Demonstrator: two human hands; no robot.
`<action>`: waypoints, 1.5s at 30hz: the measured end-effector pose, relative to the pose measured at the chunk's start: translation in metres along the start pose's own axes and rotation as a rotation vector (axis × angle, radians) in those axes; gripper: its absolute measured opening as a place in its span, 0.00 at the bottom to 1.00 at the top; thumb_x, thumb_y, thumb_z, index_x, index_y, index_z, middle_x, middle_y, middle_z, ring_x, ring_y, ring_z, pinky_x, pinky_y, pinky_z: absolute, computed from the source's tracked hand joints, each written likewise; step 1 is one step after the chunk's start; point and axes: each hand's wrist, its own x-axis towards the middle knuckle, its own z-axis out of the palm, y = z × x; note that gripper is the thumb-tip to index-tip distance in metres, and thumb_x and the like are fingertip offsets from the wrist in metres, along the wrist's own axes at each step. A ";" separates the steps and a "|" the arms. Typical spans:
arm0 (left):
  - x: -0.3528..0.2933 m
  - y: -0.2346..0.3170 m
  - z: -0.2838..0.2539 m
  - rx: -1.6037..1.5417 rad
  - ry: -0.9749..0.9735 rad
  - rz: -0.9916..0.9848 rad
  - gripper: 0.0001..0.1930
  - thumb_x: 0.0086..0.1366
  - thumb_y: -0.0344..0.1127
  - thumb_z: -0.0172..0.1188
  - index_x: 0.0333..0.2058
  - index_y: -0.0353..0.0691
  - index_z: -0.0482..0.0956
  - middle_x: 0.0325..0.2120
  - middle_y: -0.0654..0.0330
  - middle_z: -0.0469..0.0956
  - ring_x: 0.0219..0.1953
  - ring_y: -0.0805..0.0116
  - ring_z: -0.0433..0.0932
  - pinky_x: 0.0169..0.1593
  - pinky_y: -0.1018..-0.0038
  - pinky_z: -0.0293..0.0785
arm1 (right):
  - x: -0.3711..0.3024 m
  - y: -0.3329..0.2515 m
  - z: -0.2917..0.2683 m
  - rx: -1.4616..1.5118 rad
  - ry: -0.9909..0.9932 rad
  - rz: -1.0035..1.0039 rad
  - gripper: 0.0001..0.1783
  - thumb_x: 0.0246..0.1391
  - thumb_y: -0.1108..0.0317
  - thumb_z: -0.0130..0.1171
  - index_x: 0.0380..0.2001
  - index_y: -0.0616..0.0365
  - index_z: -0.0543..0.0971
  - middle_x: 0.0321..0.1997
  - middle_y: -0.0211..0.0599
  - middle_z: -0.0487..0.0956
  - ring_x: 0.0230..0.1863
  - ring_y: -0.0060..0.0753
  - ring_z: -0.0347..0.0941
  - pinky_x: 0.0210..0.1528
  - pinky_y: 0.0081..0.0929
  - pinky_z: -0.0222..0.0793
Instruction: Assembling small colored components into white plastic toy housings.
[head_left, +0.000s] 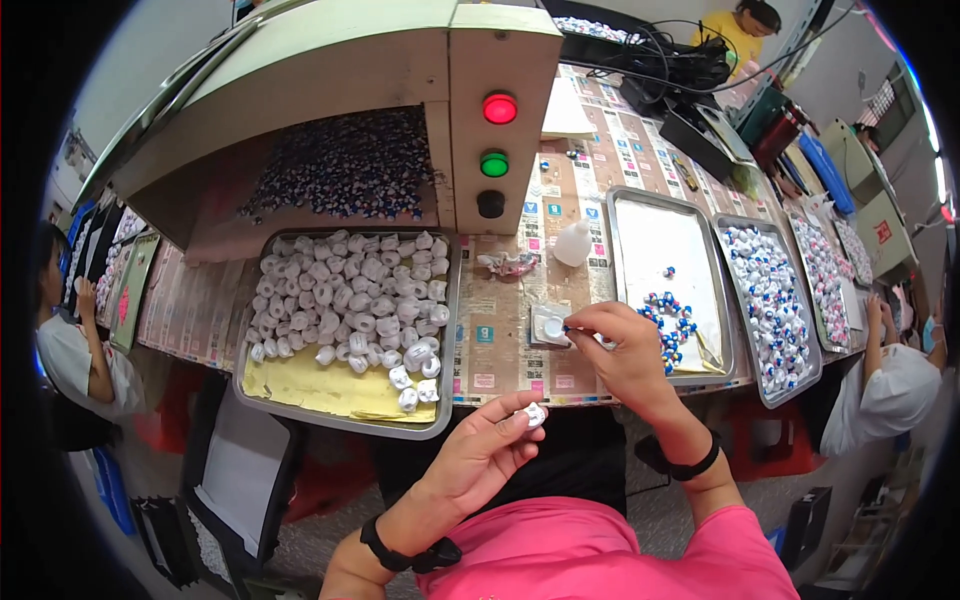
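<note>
Between the thumb and fingers of my left hand (485, 450) is a small white molded piece (535, 414), held just off the table's front edge. My right hand (625, 350) is pinched above a small dish (550, 325) with white stuff in it. At its fingertips sits a tiny dark blue piece (567, 329), too small to make out fully. To the left, a metal tray (345, 431) lined with yellow paper carries many white ring-like pieces (340, 290). Beside my right hand, a paper-lined tray (727, 310) holds small blue-and-red pieces (672, 335).
A white squeeze bottle (573, 244) stands behind the dish, near a crumpled cloth (507, 264). A large cream machine (500, 60) with red and green lights rises at the back left. Another tray (772, 400) of blue-and-white pieces lies far right. Other people sit at both sides.
</note>
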 end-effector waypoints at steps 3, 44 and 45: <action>0.001 -0.001 -0.003 -0.039 -0.009 0.007 0.15 0.66 0.30 0.56 0.51 0.38 0.70 0.42 0.60 0.76 0.41 0.72 0.76 0.45 0.77 0.73 | 0.007 0.005 0.010 -0.099 0.006 -0.096 0.06 0.45 0.76 0.63 0.30 0.59 0.82 0.31 0.38 0.80 0.35 0.42 0.76 0.39 0.31 0.72; 0.007 -0.006 -0.006 0.005 0.053 0.090 0.16 0.65 0.25 0.56 0.52 0.37 0.72 0.42 0.58 0.75 0.47 0.68 0.77 0.52 0.76 0.76 | -0.039 -0.039 -0.006 0.420 -0.212 0.159 0.08 0.46 0.76 0.68 0.33 0.61 0.83 0.32 0.37 0.81 0.33 0.24 0.76 0.35 0.19 0.71; 0.007 -0.007 -0.006 0.008 0.053 0.090 0.16 0.64 0.24 0.57 0.51 0.37 0.73 0.41 0.57 0.76 0.46 0.68 0.77 0.52 0.76 0.76 | -0.040 -0.038 -0.006 0.422 -0.213 0.162 0.08 0.46 0.76 0.68 0.33 0.61 0.83 0.32 0.37 0.81 0.33 0.24 0.76 0.35 0.19 0.71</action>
